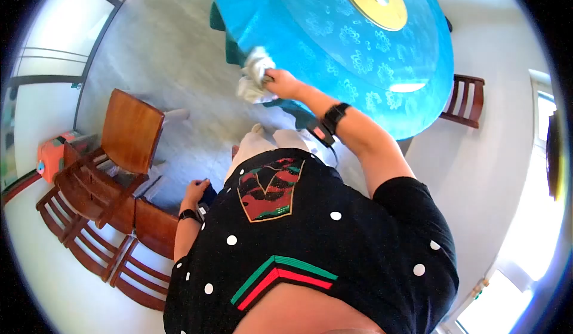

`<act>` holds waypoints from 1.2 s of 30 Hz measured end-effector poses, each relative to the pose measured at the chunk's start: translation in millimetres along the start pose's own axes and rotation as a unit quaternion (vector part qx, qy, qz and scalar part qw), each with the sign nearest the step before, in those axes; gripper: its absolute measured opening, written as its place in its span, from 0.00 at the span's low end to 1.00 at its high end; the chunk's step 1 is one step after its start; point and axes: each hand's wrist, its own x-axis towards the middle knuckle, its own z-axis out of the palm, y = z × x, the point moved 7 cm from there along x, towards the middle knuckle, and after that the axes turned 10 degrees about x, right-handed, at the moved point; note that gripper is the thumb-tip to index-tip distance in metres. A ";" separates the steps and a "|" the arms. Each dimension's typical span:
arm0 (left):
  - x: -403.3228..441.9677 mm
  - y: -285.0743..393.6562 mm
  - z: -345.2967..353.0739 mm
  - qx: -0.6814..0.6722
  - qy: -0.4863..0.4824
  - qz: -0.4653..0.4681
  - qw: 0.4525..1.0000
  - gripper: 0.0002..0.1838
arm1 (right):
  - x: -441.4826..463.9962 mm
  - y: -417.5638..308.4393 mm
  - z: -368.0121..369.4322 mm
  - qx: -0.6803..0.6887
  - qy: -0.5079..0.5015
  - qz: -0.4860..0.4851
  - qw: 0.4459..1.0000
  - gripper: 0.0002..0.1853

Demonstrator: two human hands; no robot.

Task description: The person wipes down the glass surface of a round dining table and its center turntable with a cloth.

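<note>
My right hand is closed around a crumpled white cloth, which hangs in loose folds at the near left edge of the round table. A shiny blue tablecloth with a pale flower pattern covers this table. Low at my left side, my left hand has its fingers curled. Something dark blue shows against it, but what it is cannot be made out. Both wrists wear black straps with small devices.
A yellow round turntable base sits at the tabletop's centre. Wooden chairs crowd the left, close to my left arm, beside an orange box. Another slatted chair stands right of the table. Glass panels line the far left.
</note>
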 end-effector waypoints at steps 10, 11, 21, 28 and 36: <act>-21.6 -31.3 -19.9 -0.126 0.093 -0.025 0.987 0.28 | -55.4 20.4 -125.1 -0.285 0.051 0.038 0.956 0.14; -22.8 -44.4 -5.6 -0.085 0.078 -0.021 0.993 0.29 | -79.0 67.6 -126.9 -0.302 0.106 0.032 0.947 0.18; -60.3 -99.3 84.1 -0.047 -0.030 -0.078 0.995 0.31 | -111.9 41.1 -79.6 -0.344 0.116 -0.020 0.932 0.38; -35.6 -21.9 -2.7 -0.092 0.041 -0.032 0.994 0.29 | 0.2 -16.2 -48.3 -0.222 0.126 -0.199 0.946 0.32; -7.7 3.2 -116.0 -0.096 0.095 -0.077 0.988 0.26 | 202.8 -101.4 -100.1 -0.122 0.176 -0.218 0.952 0.29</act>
